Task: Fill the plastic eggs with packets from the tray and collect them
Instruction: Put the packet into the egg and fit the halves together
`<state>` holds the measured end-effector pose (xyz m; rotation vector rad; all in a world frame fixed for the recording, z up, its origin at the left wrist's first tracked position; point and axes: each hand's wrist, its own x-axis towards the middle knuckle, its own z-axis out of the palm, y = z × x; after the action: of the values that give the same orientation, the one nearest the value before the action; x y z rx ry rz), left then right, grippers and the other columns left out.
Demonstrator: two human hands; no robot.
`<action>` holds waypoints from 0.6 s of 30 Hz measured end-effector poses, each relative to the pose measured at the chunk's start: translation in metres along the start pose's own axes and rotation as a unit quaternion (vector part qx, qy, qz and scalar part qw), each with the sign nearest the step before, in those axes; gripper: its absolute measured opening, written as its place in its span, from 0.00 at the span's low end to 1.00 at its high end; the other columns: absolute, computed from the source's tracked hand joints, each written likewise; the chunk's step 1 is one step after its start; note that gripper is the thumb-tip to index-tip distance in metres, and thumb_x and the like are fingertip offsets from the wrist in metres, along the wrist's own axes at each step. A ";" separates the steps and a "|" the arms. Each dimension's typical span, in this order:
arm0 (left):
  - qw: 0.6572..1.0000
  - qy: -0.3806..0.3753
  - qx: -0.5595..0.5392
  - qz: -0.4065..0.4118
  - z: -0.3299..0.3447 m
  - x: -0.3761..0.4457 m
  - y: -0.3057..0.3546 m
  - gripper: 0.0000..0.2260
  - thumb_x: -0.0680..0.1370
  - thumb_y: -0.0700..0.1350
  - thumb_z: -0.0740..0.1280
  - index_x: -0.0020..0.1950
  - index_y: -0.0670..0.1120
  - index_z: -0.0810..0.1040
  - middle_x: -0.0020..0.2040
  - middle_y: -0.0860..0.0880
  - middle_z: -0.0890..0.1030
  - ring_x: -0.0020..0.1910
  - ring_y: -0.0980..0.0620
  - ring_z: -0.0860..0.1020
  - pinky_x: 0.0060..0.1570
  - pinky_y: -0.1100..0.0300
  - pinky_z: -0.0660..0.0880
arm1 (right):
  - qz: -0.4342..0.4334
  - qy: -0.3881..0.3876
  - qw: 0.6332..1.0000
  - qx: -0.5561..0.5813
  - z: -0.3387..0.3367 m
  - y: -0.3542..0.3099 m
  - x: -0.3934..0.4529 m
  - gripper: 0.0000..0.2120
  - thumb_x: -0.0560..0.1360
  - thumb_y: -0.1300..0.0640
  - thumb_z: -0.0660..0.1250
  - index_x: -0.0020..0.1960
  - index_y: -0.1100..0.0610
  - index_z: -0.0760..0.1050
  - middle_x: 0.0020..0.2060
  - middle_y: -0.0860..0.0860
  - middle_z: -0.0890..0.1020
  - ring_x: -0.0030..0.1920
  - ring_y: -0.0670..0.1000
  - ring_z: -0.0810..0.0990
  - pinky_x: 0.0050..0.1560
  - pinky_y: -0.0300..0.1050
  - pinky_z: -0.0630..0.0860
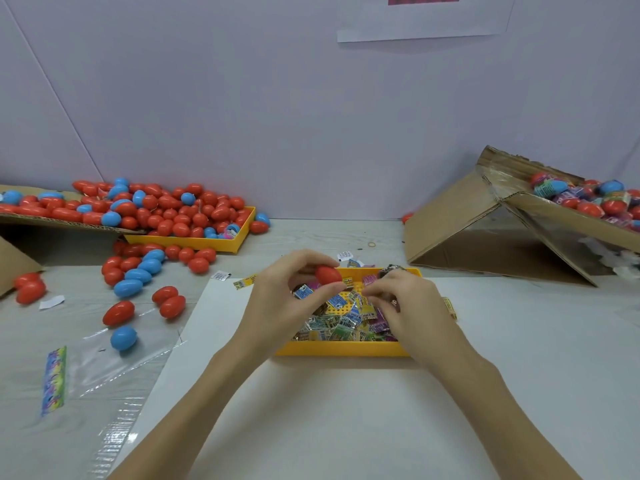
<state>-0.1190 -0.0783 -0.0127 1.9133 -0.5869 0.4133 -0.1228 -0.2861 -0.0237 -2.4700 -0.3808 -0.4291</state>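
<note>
My left hand (287, 299) holds a red plastic egg (327, 274) between thumb and fingers, above the far side of a yellow tray (343, 348). The tray is heaped with several small colourful packets (341, 323). My right hand (405, 303) reaches into the tray from the right, fingers curled down among the packets; whether it pinches one I cannot tell. Both forearms come in from the bottom of the view.
A pile of red and blue eggs (166, 213) fills a second yellow tray (194, 243) and cardboard at the left, with loose eggs (138, 275) spilled in front. A tilted cardboard box (485, 230) at the right holds wrapped eggs (588, 199). Clear plastic bags (86, 375) lie left.
</note>
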 end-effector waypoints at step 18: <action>0.987 -0.070 -0.016 -0.147 0.007 -0.002 -0.003 0.13 0.87 0.46 0.57 0.55 0.52 0.82 0.50 0.60 0.81 0.48 0.62 0.78 0.48 0.63 0.73 | 0.024 0.035 0.996 0.076 0.006 0.000 -0.003 0.09 0.83 0.56 0.65 0.49 0.52 0.83 0.40 0.48 0.81 0.39 0.45 0.80 0.42 0.33 0.73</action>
<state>-0.1182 -0.0832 -0.0189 1.9713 -0.3891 0.0803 -0.1241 -0.2826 -0.0295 -2.3049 -0.3134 -0.4497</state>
